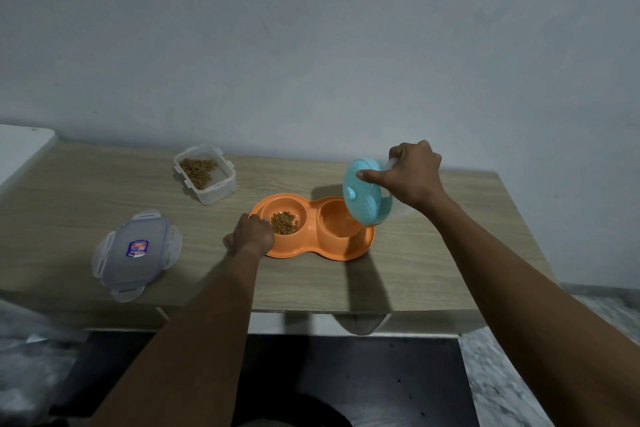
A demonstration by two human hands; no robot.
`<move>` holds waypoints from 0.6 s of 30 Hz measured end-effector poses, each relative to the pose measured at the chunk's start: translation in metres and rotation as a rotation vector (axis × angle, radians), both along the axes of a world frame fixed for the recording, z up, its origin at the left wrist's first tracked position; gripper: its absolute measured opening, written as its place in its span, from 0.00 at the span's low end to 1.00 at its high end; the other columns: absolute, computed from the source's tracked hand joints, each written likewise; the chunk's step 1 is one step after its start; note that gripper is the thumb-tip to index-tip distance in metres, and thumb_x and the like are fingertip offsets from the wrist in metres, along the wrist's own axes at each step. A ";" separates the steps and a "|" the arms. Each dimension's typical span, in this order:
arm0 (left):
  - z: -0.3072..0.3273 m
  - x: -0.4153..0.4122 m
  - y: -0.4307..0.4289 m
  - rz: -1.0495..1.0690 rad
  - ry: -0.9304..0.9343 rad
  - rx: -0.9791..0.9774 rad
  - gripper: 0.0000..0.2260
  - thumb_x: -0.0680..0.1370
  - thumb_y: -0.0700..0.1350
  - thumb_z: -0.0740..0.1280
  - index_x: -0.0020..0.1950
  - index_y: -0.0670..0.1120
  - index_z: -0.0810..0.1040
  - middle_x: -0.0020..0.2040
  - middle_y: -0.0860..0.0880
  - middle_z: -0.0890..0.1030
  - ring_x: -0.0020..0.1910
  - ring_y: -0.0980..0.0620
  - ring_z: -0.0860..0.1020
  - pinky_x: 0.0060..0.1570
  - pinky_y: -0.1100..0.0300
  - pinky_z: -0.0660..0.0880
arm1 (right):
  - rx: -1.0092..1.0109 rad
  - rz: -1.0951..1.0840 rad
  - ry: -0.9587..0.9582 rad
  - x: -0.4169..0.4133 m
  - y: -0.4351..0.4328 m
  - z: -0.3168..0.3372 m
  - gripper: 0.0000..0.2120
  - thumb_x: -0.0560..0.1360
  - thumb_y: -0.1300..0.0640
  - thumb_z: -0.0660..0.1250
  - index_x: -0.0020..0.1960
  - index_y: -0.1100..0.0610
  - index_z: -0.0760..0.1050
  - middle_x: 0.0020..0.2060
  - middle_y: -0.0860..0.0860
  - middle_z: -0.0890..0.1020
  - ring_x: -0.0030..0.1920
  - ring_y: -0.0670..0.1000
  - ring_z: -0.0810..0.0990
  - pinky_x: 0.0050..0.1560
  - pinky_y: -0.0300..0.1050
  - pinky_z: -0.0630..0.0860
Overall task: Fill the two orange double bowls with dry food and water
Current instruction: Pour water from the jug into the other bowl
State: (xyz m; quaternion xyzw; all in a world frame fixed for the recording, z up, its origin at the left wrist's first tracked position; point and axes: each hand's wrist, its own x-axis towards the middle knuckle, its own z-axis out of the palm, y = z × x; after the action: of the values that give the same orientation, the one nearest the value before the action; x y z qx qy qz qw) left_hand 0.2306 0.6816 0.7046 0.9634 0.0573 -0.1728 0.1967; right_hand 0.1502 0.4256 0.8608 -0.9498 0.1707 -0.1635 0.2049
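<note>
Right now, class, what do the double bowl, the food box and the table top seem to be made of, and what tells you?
Double bowl: likely moulded plastic, orange, smooth with a slight sheen.
Food box: clear plastic, since the dry food shows through its walls and it has hinged clips.
Table top: pale wood grain, matt; possibly a laminate rather than solid wood.

The container lid (136, 255) bears a sticker (138, 248), print unreadable.

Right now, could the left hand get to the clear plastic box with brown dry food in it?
Probably yes. The left hand rests on the orange double bowl's rim, and only bare wooden table lies between it and the clear plastic box, which is open.
</note>
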 end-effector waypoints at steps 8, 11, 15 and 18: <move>0.002 -0.001 -0.001 0.017 0.003 -0.004 0.22 0.84 0.51 0.48 0.68 0.43 0.73 0.68 0.43 0.71 0.67 0.41 0.72 0.68 0.46 0.61 | 0.029 0.007 0.039 0.002 0.001 -0.001 0.28 0.63 0.32 0.76 0.43 0.55 0.77 0.39 0.50 0.79 0.53 0.55 0.74 0.51 0.49 0.61; 0.002 -0.001 0.000 0.014 0.009 -0.012 0.22 0.84 0.52 0.48 0.69 0.43 0.72 0.69 0.44 0.70 0.67 0.42 0.72 0.67 0.46 0.61 | 0.125 -0.022 0.041 0.002 -0.008 -0.007 0.28 0.62 0.31 0.77 0.34 0.54 0.70 0.31 0.46 0.72 0.42 0.53 0.73 0.49 0.50 0.64; 0.002 -0.002 0.001 0.004 0.010 -0.009 0.22 0.84 0.52 0.47 0.68 0.43 0.72 0.69 0.44 0.70 0.67 0.42 0.72 0.66 0.46 0.61 | 0.322 -0.086 -0.011 -0.005 -0.016 -0.021 0.31 0.60 0.35 0.79 0.27 0.53 0.62 0.24 0.46 0.64 0.30 0.50 0.65 0.40 0.49 0.64; 0.005 -0.002 -0.002 0.010 0.014 0.009 0.22 0.84 0.51 0.47 0.68 0.43 0.73 0.68 0.43 0.71 0.66 0.42 0.72 0.66 0.46 0.62 | 0.508 -0.172 -0.052 -0.008 -0.020 -0.031 0.31 0.56 0.33 0.78 0.29 0.52 0.61 0.27 0.48 0.65 0.33 0.50 0.66 0.40 0.48 0.64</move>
State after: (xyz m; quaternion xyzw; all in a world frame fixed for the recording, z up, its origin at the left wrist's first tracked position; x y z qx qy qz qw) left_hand 0.2283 0.6800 0.7094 0.9628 0.0645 -0.1781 0.1930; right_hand 0.1422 0.4057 0.8300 -0.8454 0.2808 -0.1568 0.4265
